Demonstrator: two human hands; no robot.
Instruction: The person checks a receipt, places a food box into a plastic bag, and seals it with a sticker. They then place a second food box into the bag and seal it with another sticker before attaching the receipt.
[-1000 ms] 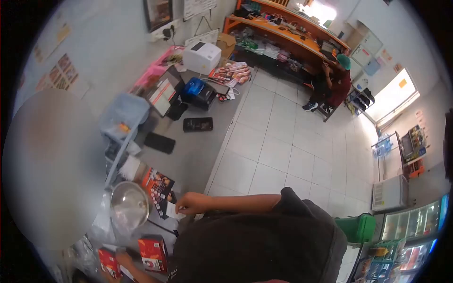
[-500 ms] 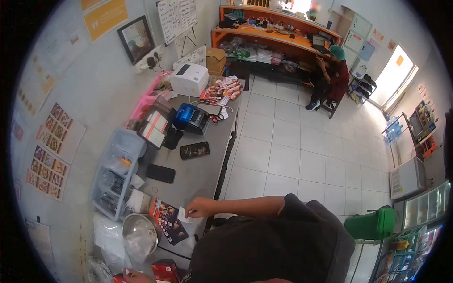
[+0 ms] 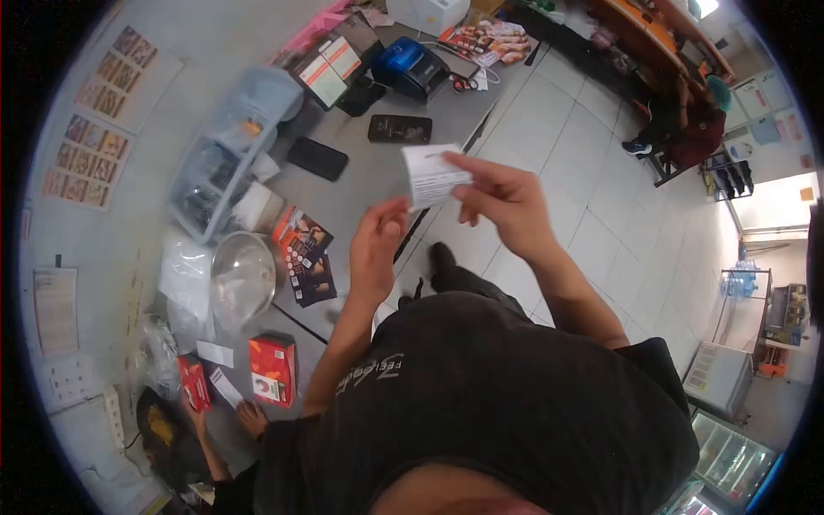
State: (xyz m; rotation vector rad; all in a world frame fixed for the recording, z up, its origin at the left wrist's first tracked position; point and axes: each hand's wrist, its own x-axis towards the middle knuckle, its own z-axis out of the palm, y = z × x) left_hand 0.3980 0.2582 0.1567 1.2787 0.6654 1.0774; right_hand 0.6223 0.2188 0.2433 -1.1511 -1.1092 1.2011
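Note:
A small white printed slip, like a receipt [image 3: 436, 178], is held up in front of me above the counter's edge. My right hand [image 3: 513, 204] pinches its right side between thumb and fingers. My left hand [image 3: 378, 249] has its fingertips at the slip's lower left edge, fingers curled and slightly blurred. The slip's print is too small to read. Below and left of the hands, dark and orange flyers [image 3: 305, 253] lie on the counter [image 3: 343, 193]. Two phones lie beyond them, a black one [image 3: 318, 159] and one with a lit screen [image 3: 400, 129].
A metal bowl [image 3: 244, 281], a clear bin [image 3: 215, 172], a blue printer [image 3: 410, 70] and a tablet [image 3: 330, 73] stand along the wall side. Another person's hands [image 3: 251, 419] are beside red boxes [image 3: 273, 371] at lower left. A seated person [image 3: 695, 129] is across the floor.
My right hand has lifted the receipt from beside the flyers to in front of me. My left hand has come into view at the slip. The view has turned down and toward the left.

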